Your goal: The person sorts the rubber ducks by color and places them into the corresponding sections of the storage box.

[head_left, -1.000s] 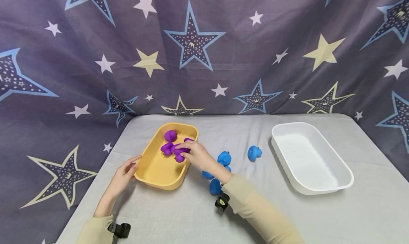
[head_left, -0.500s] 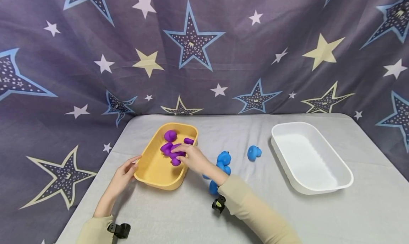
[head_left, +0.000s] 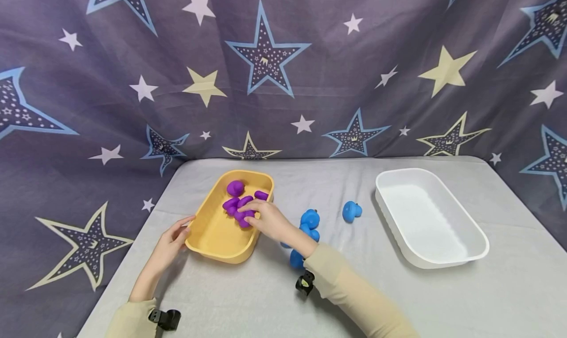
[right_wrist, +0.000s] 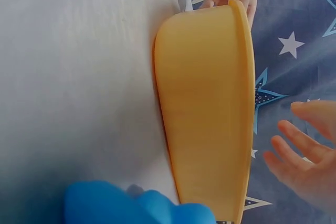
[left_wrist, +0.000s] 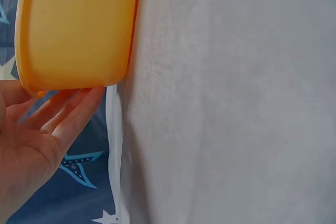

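Observation:
At its near left corner, the yellow tray [head_left: 217, 237] meets my left hand [head_left: 172, 239]. In the left wrist view the left hand's straight fingers [left_wrist: 73, 114] touch the tray's outer end wall. Several small, rounded purple toys [head_left: 236, 188], duck-like in shape, lie in the tray's far half. My right hand [head_left: 267, 220] reaches over the tray's right rim, its fingertips among the middle purple toys. In the right wrist view the right hand [right_wrist: 302, 156] shows its fingers spread apart with nothing between them. It partly covers the nearest toys in the head view.
Several blue toys [head_left: 310, 219] of similar shape lie right of the yellow tray, partly behind the right forearm. A single blue toy [head_left: 351, 211] sits apart. A white tray [head_left: 443, 263] stands at the right on the grey cloth [head_left: 509, 298]. A star-patterned curtain [head_left: 283, 116] hangs behind.
My right hand has shifted slightly left and nearer inside the yellow tray; the purple toy at its fingertips moved with it and now rests among the others. The left hand stays put.

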Available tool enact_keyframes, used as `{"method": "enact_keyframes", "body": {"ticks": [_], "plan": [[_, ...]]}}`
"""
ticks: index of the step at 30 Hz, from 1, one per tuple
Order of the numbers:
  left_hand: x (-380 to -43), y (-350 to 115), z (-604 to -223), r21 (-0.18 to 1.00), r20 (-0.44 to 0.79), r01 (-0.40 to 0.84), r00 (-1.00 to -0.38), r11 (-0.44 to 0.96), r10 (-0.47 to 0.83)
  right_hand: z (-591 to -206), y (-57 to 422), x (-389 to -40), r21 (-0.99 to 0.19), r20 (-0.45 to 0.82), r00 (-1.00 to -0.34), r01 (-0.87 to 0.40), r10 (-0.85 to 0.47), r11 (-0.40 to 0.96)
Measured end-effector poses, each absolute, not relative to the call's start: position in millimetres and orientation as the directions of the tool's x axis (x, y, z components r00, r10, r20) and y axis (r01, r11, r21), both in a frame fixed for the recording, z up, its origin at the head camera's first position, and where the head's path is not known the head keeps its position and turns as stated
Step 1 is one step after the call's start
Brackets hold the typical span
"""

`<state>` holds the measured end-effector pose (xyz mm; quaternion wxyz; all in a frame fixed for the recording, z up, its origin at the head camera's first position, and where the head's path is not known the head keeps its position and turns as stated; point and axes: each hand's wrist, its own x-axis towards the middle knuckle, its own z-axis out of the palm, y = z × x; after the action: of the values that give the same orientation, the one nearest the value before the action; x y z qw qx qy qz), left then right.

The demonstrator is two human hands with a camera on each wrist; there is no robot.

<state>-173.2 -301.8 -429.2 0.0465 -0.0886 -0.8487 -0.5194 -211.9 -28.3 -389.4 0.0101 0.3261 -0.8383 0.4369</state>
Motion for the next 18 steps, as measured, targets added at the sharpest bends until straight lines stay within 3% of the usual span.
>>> {"method": "enact_keyframes", "body": {"ticks": [18], "plan": [[-174.0,-300.4,-426.3,0.814,0.199,0.224,-0.974,0.536,0.105,-381.4,15.9,-204.3,-0.760,0.283,-0.790,-0.531,-0.545,0.375]]}}
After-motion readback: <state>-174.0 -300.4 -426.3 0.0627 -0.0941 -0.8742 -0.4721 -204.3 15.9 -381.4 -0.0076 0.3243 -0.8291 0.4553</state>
